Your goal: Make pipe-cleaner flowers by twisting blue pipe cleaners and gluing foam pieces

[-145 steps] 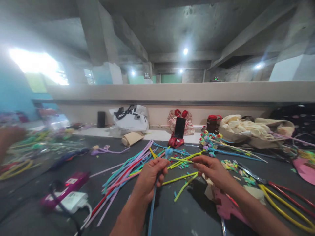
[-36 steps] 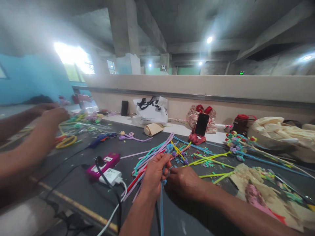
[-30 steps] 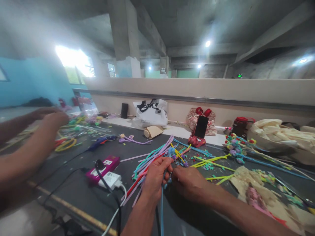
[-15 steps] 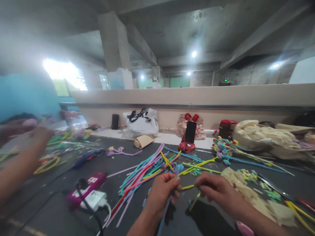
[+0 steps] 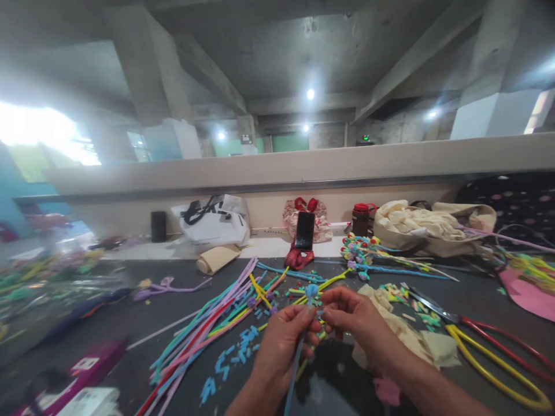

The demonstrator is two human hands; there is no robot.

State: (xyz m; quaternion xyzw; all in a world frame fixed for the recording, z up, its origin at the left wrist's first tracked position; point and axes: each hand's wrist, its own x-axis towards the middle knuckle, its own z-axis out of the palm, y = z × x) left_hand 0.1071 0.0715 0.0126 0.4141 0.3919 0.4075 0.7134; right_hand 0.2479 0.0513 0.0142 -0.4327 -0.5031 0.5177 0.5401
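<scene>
My left hand (image 5: 284, 341) is closed around a thin blue pipe cleaner stem (image 5: 295, 370) that runs down toward me. A small fuzzy blue bloom (image 5: 311, 291) stands at the top, just above the fingertips. Close against it, my right hand (image 5: 349, 312) has its thumb and forefinger pinched together by the stem. What lies between the right fingertips is too small to make out. A yellow-green strand (image 5: 303, 368) shows below the hands; whether it is held or lies on the table cannot be told.
Loose pipe cleaners (image 5: 208, 329) and cut blue bits (image 5: 223, 364) lie to the left. Long scissors (image 5: 459, 319) rest at right near beige fabric scraps (image 5: 416, 335). Finished flower stems (image 5: 358, 257) lie behind. A phone (image 5: 304, 230) leans at the back; a purple power strip (image 5: 82, 370) sits front left.
My view has swung right, bringing the scissors in. My right hand has come in against my left, closing the gap where a yellow strand showed. Another person's arm at left has left view.
</scene>
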